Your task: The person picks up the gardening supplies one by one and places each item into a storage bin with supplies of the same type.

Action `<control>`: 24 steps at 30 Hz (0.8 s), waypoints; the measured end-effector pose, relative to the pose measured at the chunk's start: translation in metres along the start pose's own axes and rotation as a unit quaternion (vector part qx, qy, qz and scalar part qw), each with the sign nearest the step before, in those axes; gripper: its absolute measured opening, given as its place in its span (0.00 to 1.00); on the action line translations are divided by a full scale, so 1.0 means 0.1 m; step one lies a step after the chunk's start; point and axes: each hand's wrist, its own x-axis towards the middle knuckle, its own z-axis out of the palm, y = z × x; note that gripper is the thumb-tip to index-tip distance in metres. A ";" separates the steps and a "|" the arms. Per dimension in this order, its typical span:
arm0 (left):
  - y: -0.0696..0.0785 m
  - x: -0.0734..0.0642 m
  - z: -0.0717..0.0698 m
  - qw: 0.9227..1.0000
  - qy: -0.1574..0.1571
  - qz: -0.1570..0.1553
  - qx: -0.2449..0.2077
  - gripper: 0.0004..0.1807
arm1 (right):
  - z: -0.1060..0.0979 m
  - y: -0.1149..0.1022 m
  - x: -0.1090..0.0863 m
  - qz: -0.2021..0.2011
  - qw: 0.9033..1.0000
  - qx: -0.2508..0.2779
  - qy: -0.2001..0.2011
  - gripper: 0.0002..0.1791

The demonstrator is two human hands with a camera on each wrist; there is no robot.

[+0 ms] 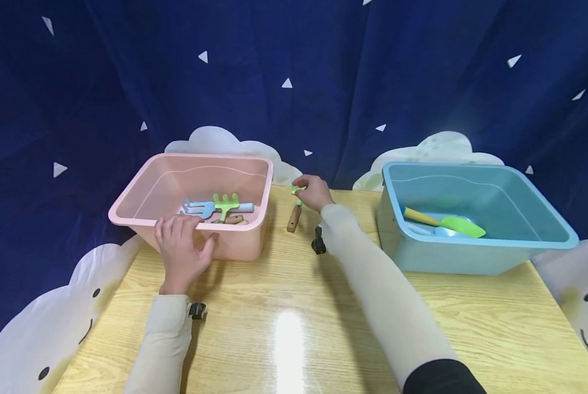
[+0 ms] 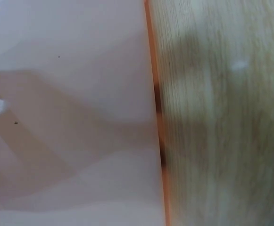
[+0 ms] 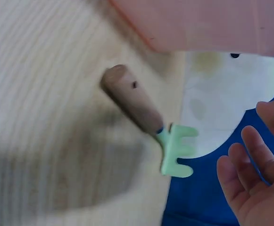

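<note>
On the left, the left hand grips the near rim of a pink bin, fingers bent over the edge and thumb outside. The left wrist view shows mainly the bin's outer wall. Beside that bin, a small toy hand rake with a wooden handle and green tines lies on the table. The right hand is just over its tined end. In the right wrist view its fingers are spread and loosely bent, apart from the rake.
Inside the pink bin lie a blue rake, a green rake and wooden handles. A blue bin on the right holds a green shovel with a yellow handle and a light-blue tool. A dark blue curtain hangs behind the table.
</note>
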 end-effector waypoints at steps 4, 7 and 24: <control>0.00 -0.02 -0.01 1.000 -0.005 -0.007 0.001 0.25 | 0.06 0.07 -0.04 0.011 1.000 -0.006 -0.016 0.18; 0.00 -0.02 -0.01 1.000 -0.005 -0.006 0.003 0.25 | 0.10 0.11 -0.07 0.017 0.999 -0.004 -0.028 0.19; 0.02 0.00 -0.01 1.000 0.005 0.006 0.004 0.25 | 0.52 0.38 -0.18 0.050 0.988 -0.093 -0.109 0.24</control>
